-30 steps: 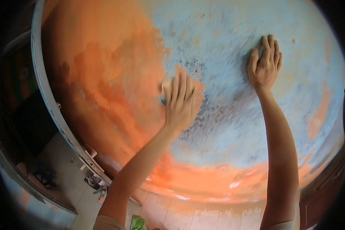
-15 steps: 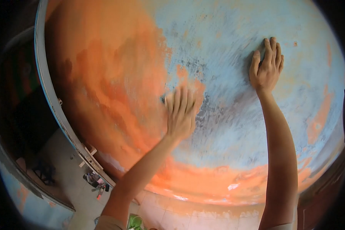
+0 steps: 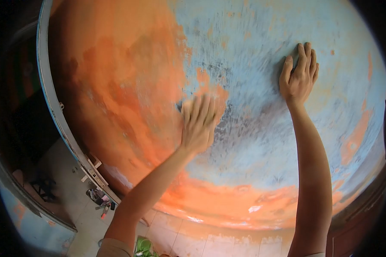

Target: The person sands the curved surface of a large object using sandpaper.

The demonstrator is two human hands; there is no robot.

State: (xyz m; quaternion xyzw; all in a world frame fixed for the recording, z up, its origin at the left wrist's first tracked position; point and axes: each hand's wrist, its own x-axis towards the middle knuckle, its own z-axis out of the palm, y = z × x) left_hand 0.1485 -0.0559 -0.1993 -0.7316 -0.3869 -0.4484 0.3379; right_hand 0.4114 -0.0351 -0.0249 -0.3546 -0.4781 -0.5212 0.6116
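Observation:
A large painted surface (image 3: 253, 141), orange on the left and along the bottom and worn light blue elsewhere, fills most of the view. My left hand (image 3: 197, 122) lies against it where orange meets blue, fingers extended and slightly blurred. Whether something thin is under that palm, I cannot tell. Dark scuffed spots show around its fingertips. Higher up on the right, my right hand (image 3: 299, 79) rests on the blue part, thumb apart from the fingers, and no object shows in it.
A grey edge strip (image 3: 62, 115) bounds the surface on the left. Small tools (image 3: 99, 198) lie on the tiled floor (image 3: 188, 240) at lower left. Something green (image 3: 145, 247) sits at the bottom. Another blue and orange surface (image 3: 28, 229) stands in the lower left corner.
My left hand has shifted slightly left on the surface. My right hand stays at the same place on the blue part. The view has tilted slightly.

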